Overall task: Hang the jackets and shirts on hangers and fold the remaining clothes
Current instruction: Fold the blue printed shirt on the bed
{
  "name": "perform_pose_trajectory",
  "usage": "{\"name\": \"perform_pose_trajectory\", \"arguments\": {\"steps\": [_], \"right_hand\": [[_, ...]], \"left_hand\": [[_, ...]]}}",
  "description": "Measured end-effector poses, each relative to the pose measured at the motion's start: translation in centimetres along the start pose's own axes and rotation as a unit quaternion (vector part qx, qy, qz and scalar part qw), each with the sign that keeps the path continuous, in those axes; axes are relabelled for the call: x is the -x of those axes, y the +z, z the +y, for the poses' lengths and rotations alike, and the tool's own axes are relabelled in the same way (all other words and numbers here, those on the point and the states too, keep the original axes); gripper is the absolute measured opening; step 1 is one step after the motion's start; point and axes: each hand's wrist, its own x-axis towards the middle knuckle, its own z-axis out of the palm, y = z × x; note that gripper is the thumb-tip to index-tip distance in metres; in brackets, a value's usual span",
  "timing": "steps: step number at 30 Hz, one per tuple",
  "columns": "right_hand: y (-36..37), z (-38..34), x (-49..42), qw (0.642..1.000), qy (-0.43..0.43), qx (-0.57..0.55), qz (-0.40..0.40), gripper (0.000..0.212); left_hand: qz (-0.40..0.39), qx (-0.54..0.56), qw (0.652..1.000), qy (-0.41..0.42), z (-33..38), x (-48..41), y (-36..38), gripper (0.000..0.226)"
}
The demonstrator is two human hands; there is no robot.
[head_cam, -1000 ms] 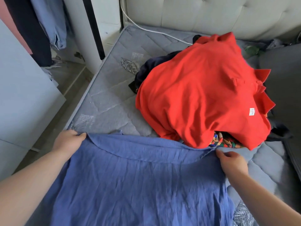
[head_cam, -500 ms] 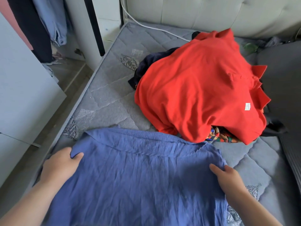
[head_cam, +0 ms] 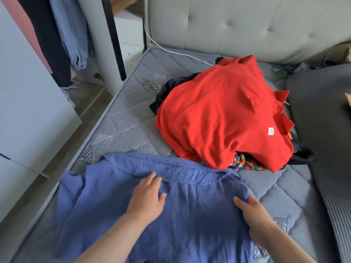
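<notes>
A crinkled blue garment lies spread on the near part of the grey mattress. My left hand rests flat on its middle, fingers apart, just below the gathered top band. My right hand pinches the garment's right edge. Behind it sits a pile of clothes topped by a red shirt with a small white label. A dark navy piece and a patterned multicolour piece stick out from under the red shirt.
A padded pale headboard stands behind the mattress, with a white cable running along it. A dark grey mat covers the right side. On the left are a white cabinet door, hanging denim and dark clothes, and floor.
My left hand let go of the blue garment's left corner and moved right onto its middle. My right hand slid nearer along the right edge. The garment now lies lower on the mattress.
</notes>
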Motion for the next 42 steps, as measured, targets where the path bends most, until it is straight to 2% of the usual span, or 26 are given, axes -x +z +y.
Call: {"name": "perform_pose_trajectory", "arguments": {"steps": [1, 2, 5, 7, 8, 10, 12, 13, 14, 16, 18, 21, 23, 24, 25, 26, 28, 32, 33, 36, 39, 42], "right_hand": [[-0.1, -0.2, 0.1, 1.0, -0.004, -0.001, 0.0, 0.021], [-0.1, -0.4, 0.2, 1.0, -0.007, -0.004, -0.001, 0.022], [0.0, -0.9, 0.5, 0.997, 0.025, -0.062, -0.033, 0.019], [0.1, -1.4, 0.6, 0.991, 0.059, -0.11, -0.057, 0.018], [0.1, -1.8, 0.7, 0.986, 0.07, -0.133, -0.068, 0.019], [0.3, -2.5, 0.9, 0.98, 0.07, -0.166, -0.083, 0.019], [0.4, -3.2, 1.2, 0.977, 0.059, -0.183, -0.09, 0.02], [0.4, -3.4, 1.3, 0.976, 0.056, -0.186, -0.096, 0.021], [0.5, -3.5, 1.3, 0.976, 0.053, -0.185, -0.101, 0.023], [0.4, -3.4, 1.2, 0.975, 0.042, -0.19, -0.107, 0.026], [0.2, -3.3, 0.9, 0.974, 0.033, -0.199, -0.101, 0.028], [0.5, -3.1, 0.8, 0.968, 0.042, -0.218, -0.115, 0.027], [1.1, -3.1, 1.0, 0.96, 0.062, -0.236, -0.141, 0.026], [1.4, -3.1, 1.1, 0.954, 0.073, -0.243, -0.158, 0.028], [1.8, -3.1, 1.3, 0.948, 0.083, -0.25, -0.178, 0.032], [2.2, -3.1, 1.5, 0.942, 0.088, -0.253, -0.201, 0.036], [3.4, -3.4, 2.0, 0.932, 0.083, -0.249, -0.249, 0.037], [7.2, -3.7, 3.3, 0.93, 0.069, -0.182, -0.311, 0.038], [8.3, -3.6, 3.7, 0.933, 0.071, -0.154, -0.316, 0.036], [10.7, -3.5, 4.6, 0.934, 0.103, -0.113, -0.322, 0.039], [11.6, -3.5, 5.8, 0.918, 0.136, -0.125, -0.35, 0.038], [11.7, -3.2, 6.3, 0.92, 0.138, -0.122, -0.346, 0.052]], "left_hand": [[0.02, -0.007, 1.0, -0.003, -0.4, -1.0, -0.5, 0.057], [0.005, -0.023, 1.0, -0.005, -1.0, -2.2, -1.1, 0.06], [-0.158, -0.114, 0.981, -0.006, -2.6, -5.5, -1.8, 0.066], [-0.189, -0.148, 0.971, -0.018, -2.6, -6.3, -1.2, 0.067], [-0.175, -0.16, 0.971, -0.026, -2.4, -6.4, -0.7, 0.068], [-0.092, -0.192, 0.977, -0.026, -1.6, -7.0, -0.4, 0.067], [0.015, -0.175, 0.984, 0.035, -0.9, -9.0, -0.9, 0.048], [0.033, -0.144, 0.987, 0.06, -0.7, -10.4, -1.4, 0.035], [0.036, -0.102, 0.993, 0.054, -0.8, -11.7, -2.0, 0.027], [0.018, -0.045, 0.999, -0.006, -1.3, -13.9, -2.9, 0.027], [0.015, -0.05, 0.999, -0.017, -1.7, -14.8, -3.3, 0.031], [0.119, -0.072, 0.988, 0.061, -1.3, -12.2, -3.8, 0.032], [0.185, -0.051, 0.978, 0.077, -0.8, -8.6, -3.2, 0.033], [0.171, 0.001, 0.983, 0.062, -0.5, -6.4, -2.5, 0.03], [0.124, 0.097, 0.987, 0.018, 0.2, -4.0, -2.1, 0.023], [0.053, 0.225, 0.972, -0.047, 1.0, -2.0, -1.8, 0.017], [-0.064, 0.473, 0.868, -0.14, 2.7, 0.6, -1.1, 0.019], [-0.156, 0.681, 0.678, -0.227, 4.9, 2.2, -1.0, 0.029], [-0.171, 0.696, 0.655, -0.24, 5.0, 2.3, -1.2, 0.037], [-0.18, 0.694, 0.643, -0.267, 4.5, 2.5, -2.2, 0.058], [-0.184, 0.7, 0.63, -0.282, 3.4, 3.2, -2.9, 0.064], [-0.185, 0.739, 0.583, -0.282, 2.2, 3.7, -2.9, 0.068]]}}
